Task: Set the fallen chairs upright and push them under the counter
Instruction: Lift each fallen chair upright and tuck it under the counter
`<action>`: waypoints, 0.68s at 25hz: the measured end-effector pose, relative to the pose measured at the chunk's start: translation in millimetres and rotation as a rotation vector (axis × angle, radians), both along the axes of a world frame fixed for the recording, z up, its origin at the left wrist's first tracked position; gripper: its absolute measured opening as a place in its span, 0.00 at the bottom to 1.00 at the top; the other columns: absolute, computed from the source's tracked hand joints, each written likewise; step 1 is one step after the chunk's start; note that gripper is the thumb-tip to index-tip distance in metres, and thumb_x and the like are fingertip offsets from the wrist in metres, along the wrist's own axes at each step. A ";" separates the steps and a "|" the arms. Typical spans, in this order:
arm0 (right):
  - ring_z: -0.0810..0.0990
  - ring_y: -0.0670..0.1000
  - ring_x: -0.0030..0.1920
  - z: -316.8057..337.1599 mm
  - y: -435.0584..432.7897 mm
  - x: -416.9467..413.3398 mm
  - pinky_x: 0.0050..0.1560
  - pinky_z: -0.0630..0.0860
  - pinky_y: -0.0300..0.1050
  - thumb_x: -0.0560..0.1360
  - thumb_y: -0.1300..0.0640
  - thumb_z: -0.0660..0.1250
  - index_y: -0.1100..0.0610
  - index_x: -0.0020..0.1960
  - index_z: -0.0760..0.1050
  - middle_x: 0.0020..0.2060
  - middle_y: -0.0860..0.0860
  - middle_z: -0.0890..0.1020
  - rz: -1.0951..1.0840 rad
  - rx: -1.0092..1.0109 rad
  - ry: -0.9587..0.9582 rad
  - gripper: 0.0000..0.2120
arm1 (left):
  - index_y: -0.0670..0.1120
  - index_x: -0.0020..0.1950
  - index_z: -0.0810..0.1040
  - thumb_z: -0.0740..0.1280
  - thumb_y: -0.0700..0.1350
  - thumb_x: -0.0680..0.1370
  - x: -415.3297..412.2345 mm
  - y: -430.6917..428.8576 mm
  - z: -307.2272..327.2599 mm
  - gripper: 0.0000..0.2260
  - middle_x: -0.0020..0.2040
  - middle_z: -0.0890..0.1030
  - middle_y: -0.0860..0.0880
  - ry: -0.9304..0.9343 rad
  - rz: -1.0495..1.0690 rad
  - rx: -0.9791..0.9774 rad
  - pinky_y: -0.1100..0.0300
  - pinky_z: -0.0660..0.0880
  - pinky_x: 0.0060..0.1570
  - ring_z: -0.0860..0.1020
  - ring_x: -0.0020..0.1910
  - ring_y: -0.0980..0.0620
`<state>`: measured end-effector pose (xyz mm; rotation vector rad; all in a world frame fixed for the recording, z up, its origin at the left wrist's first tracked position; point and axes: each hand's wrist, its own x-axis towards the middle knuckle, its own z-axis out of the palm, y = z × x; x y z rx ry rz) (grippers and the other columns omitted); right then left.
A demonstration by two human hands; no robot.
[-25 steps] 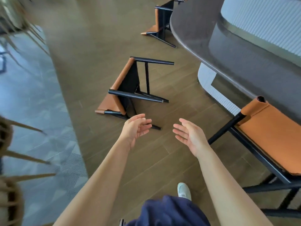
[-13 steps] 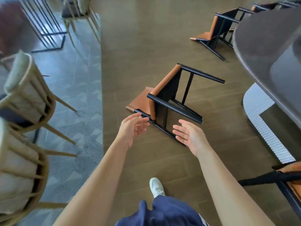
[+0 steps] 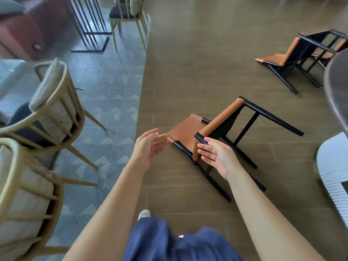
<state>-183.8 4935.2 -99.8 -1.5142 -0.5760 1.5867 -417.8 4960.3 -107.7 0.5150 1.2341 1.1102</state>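
Note:
A fallen chair (image 3: 218, 125) with a black frame and tan leather seat lies on its side on the wood floor just in front of me. My left hand (image 3: 148, 146) hangs open beside the tan backrest, a little to its left, touching nothing. My right hand (image 3: 218, 155) is open with straight fingers close to the chair's black frame near the seat edge; contact is unclear. A second fallen chair (image 3: 293, 55) of the same kind lies farther off at the upper right. The dark counter (image 3: 337, 87) shows only as a curved edge at the right.
Two beige wooden armchairs (image 3: 47, 113) with cushions stand on the grey tiled floor at my left. Another such chair (image 3: 128, 14) and a black metal rack (image 3: 90, 25) are at the far left back. The counter's white ribbed base (image 3: 333, 166) is at the right.
I have stepped closer to the fallen chair and the view has swung left. Both hands have come up to the chair, the right one now by its frame. The upright chair at right has left view.

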 end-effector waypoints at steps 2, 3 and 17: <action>0.85 0.53 0.51 -3.3 26.3 -14.6 0.51 0.80 0.48 0.81 0.55 0.61 0.54 0.61 0.77 0.48 0.53 0.86 -0.014 -0.001 0.026 0.11 | 0.44 0.58 0.75 0.62 0.38 0.78 -11.6 26.2 -1.1 0.10 0.48 0.85 0.43 -0.002 -0.005 0.006 0.51 0.77 0.50 0.84 0.47 0.44; 0.85 0.53 0.51 -6.8 43.7 -25.7 0.51 0.80 0.48 0.81 0.56 0.61 0.54 0.61 0.77 0.48 0.54 0.86 -0.027 0.001 0.037 0.11 | 0.44 0.59 0.75 0.62 0.38 0.78 -21.2 44.1 -2.4 0.10 0.48 0.85 0.43 -0.001 -0.015 0.011 0.51 0.77 0.50 0.84 0.47 0.44; 0.85 0.53 0.50 -4.1 255.3 -180.6 0.55 0.78 0.49 0.81 0.59 0.59 0.56 0.60 0.77 0.50 0.55 0.86 -0.183 0.033 0.132 0.11 | 0.44 0.58 0.76 0.62 0.37 0.79 -155.0 285.4 14.5 0.10 0.47 0.86 0.44 0.058 -0.307 0.017 0.56 0.79 0.47 0.84 0.44 0.46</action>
